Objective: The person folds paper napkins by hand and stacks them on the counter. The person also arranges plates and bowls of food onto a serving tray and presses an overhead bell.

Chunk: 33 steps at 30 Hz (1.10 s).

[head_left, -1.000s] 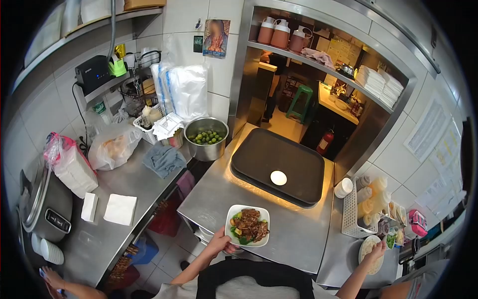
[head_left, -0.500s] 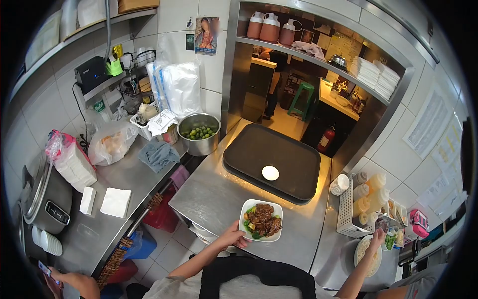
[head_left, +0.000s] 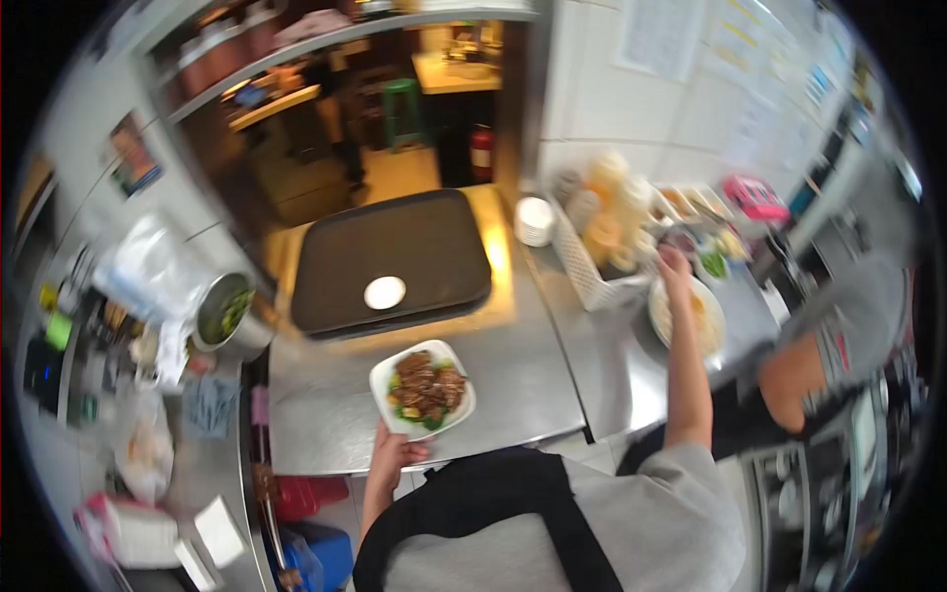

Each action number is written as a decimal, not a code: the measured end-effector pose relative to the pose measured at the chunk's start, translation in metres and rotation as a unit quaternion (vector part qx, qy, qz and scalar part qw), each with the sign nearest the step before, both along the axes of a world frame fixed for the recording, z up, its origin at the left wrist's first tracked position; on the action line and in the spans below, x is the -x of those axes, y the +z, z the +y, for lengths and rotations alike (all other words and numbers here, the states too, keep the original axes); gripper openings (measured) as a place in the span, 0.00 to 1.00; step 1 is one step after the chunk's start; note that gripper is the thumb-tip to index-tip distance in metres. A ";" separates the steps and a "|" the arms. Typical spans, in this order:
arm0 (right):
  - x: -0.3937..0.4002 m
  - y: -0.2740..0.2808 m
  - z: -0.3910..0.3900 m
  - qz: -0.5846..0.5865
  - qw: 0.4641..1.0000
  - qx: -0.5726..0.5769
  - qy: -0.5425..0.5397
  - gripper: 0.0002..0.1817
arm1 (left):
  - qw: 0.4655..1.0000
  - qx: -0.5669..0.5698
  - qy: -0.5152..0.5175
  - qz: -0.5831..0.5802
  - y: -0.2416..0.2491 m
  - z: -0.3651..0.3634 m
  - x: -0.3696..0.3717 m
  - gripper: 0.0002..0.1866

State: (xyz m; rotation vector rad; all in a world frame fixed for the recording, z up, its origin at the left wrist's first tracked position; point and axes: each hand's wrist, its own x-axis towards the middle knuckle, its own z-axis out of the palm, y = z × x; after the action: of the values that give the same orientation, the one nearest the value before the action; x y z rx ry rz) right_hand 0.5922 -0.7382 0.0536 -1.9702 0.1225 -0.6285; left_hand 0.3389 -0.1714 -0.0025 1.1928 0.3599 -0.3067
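My left hand [head_left: 398, 452] grips the lower left rim of a square white dish [head_left: 380, 380], thumb by the edge and fingers low. On the dish lies dark, sauced meat [head_left: 426, 383] with green vegetables. It sits at the front of the steel counter [head_left: 513, 385]. My right hand [head_left: 674, 262] reaches out to the right, above the far edge of a round bowl of pale food [head_left: 708, 331], beside a small container of purplish food [head_left: 681, 240]. Its fingers are blurred and partly hidden, so their grip does not show.
A dark tray [head_left: 395, 242] with a small white round item [head_left: 385, 292] lies behind the dish. A white basket of squeeze bottles [head_left: 584, 261] and stacked white cups [head_left: 534, 221] stand right. Green food fills a steel pot [head_left: 225, 311] at left. Another person's arm [head_left: 792, 383] is close at right.
The view has swung right, shifting the scene leftward. My left hand stays at the dish's rim. My right hand remains near the containers by the bowl, and another person's arm now shows more.
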 end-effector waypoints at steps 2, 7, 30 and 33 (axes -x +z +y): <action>0.000 0.006 0.005 0.004 0.999 -0.027 0.018 0.22 | 1.000 0.005 -0.013 -0.001 -0.001 0.000 -0.003 0.28; -0.003 0.025 0.030 0.065 0.995 0.072 0.019 0.25 | 0.999 0.030 -0.008 0.009 0.001 0.000 -0.010 0.29; 0.197 0.135 0.063 0.119 0.969 0.216 -0.010 0.27 | 0.943 0.070 -0.324 0.019 0.004 -0.267 -0.116 0.31; 0.206 0.121 0.070 0.213 0.915 0.344 -0.003 0.27 | 0.935 0.072 -0.347 0.008 0.006 -0.289 -0.117 0.30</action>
State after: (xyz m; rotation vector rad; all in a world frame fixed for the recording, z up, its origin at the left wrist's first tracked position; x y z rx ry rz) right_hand 0.3865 -0.6682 0.1744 -2.7761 0.1927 -0.2376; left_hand 0.4564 -0.4603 0.0036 1.1406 -0.0877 -0.9391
